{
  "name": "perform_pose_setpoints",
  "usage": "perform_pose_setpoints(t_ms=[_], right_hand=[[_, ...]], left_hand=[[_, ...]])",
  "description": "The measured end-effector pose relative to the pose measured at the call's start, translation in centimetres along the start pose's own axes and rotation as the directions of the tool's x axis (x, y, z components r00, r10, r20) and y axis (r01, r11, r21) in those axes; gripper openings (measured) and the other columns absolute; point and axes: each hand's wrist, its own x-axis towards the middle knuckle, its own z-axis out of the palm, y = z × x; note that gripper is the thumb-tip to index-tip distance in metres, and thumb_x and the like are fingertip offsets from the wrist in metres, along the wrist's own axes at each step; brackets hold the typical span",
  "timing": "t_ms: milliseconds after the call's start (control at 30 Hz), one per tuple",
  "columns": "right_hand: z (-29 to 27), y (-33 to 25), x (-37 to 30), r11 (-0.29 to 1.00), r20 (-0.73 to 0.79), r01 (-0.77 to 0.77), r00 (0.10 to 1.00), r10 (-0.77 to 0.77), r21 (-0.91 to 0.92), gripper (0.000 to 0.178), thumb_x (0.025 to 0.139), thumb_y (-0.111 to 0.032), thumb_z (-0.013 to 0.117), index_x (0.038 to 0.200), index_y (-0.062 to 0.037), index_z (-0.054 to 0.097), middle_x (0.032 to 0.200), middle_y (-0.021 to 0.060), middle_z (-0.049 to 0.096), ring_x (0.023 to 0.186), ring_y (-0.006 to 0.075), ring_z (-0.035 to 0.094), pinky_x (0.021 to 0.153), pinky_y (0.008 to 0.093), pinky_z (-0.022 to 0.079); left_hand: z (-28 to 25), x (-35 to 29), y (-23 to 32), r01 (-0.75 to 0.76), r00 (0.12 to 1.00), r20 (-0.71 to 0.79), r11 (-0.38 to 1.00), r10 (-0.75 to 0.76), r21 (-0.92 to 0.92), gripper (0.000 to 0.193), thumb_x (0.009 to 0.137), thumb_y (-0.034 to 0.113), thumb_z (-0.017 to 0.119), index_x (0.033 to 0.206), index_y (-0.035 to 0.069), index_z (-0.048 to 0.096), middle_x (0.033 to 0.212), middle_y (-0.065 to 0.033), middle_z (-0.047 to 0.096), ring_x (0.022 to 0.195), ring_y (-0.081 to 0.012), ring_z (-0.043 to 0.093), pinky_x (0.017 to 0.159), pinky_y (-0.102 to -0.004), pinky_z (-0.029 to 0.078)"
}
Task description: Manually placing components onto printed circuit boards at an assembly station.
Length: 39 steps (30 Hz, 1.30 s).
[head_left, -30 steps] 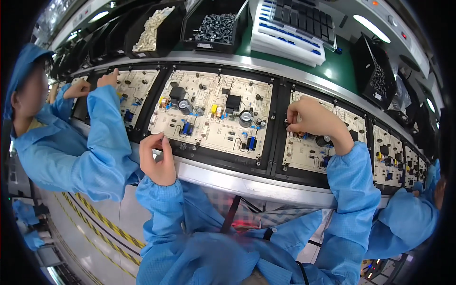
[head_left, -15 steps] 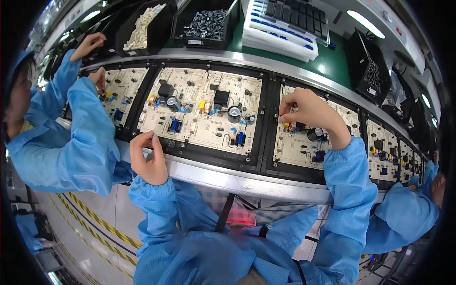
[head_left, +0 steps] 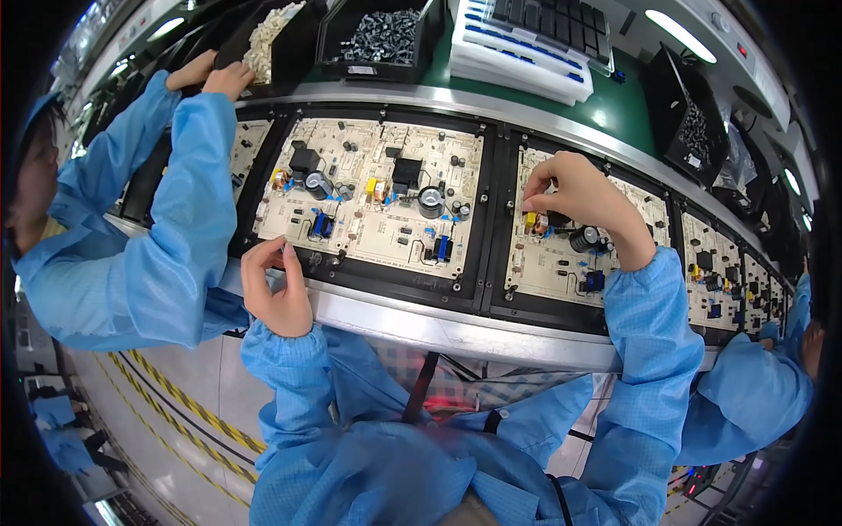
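**Seating a part on the right-hand board**

The person's right hand (head_left: 581, 200) hovered over the right circuit board (head_left: 574, 254), its fingers pinched narrow at the board's upper left, just beside a small yellow part (head_left: 531, 221) and a black block (head_left: 558, 219). Whether the fingertips actually held a part or only pressed one down could not be told, since the hand covered the spot. A black round capacitor (head_left: 584, 238) stood just below the wrist, and a blue part (head_left: 595, 280) lay nearer the board's front edge.

The left hand (head_left: 276, 289) rested at the near rim of the black carrier frame (head_left: 396, 282) that held the middle circuit board (head_left: 373, 197), fingers loosely curled and the thumb raised; it appeared to hold nothing (the palm faced away, so a small piece tucked inside could not be ruled out).

By my reading, the step in hand was the fitting of a small part into the right board, with the left hand waiting at the frame. The next move would call for a straight, gentle push so the legs met their holes without bending, and care not to knock the capacitor beside the wrist.

To the left, a co-worker's hands (head_left: 210, 77) reached toward a bin of pale parts (head_left: 272, 35); a bin of dark parts (head_left: 381, 35) sat next to it.
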Motion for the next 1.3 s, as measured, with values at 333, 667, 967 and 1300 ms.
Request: perform_pose_setpoints(t_ms=[333, 667, 967, 1300], right_hand=[[0.5, -1.1, -0.6, 0.991, -0.053, 0.040, 0.997, -0.047, -0.125, 0.008, 0.069, -0.010, 0.073, 0.073, -0.0038, 0.070, 0.066, 0.0084, 0.061, 0.067, 0.0200, 0.055, 0.062, 0.0307, 0.045], [0.3, -1.4, -1.1, 0.983, -0.059, 0.028, 0.997, -0.040, -0.182, 0.008, 0.072, -0.015, 0.073, 0.075, -0.0085, 0.070, 0.074, 0.0058, 0.058, 0.085, 0.0227, 0.048, 0.076, 0.0341, 0.041], [0.7, -0.9, -1.2, 0.981, -0.082, 0.053, 0.994, -0.069, -0.189, 0.008, 0.072, -0.016, 0.072, 0.074, -0.0090, 0.070, 0.072, 0.0051, 0.061, 0.082, 0.0220, 0.051, 0.078, 0.0336, 0.040], [1.0, -0.8, -1.5, 0.972, -0.114, 0.054, 0.990, -0.082, -0.229, 0.009, 0.072, -0.016, 0.073, 0.075, -0.0087, 0.070, 0.071, 0.0060, 0.060, 0.082, 0.0223, 0.050, 0.073, 0.0336, 0.043]], left_hand=[[0.0, -0.2, 0.1, 0.005, 1.000, 0.001, 1.000, -0.005, 0.002, 0.011, 0.084, -0.002, 0.060, 0.095, -0.001, 0.059, 0.090, -0.0059, 0.059, 0.073, -0.0109, 0.054, 0.068, -0.0231, 0.044], [0.2, -0.4, 0.4, -0.009, 1.000, -0.003, 1.000, 0.009, 0.006, 0.011, 0.084, -0.002, 0.060, 0.096, 0.000, 0.060, 0.089, -0.0054, 0.060, 0.072, -0.0107, 0.055, 0.067, -0.0229, 0.044], [0.4, -0.7, 0.6, -0.001, 1.000, -0.006, 1.000, 0.002, 0.014, 0.012, 0.084, -0.002, 0.060, 0.096, 0.000, 0.060, 0.087, -0.0051, 0.060, 0.071, -0.0103, 0.055, 0.066, -0.0228, 0.044], [0.7, -0.8, 1.1, -0.020, 1.000, -0.003, 1.000, 0.020, 0.017, 0.012, 0.085, -0.001, 0.060, 0.097, -0.001, 0.059, 0.087, -0.0050, 0.059, 0.071, -0.0103, 0.054, 0.066, -0.0227, 0.044]])
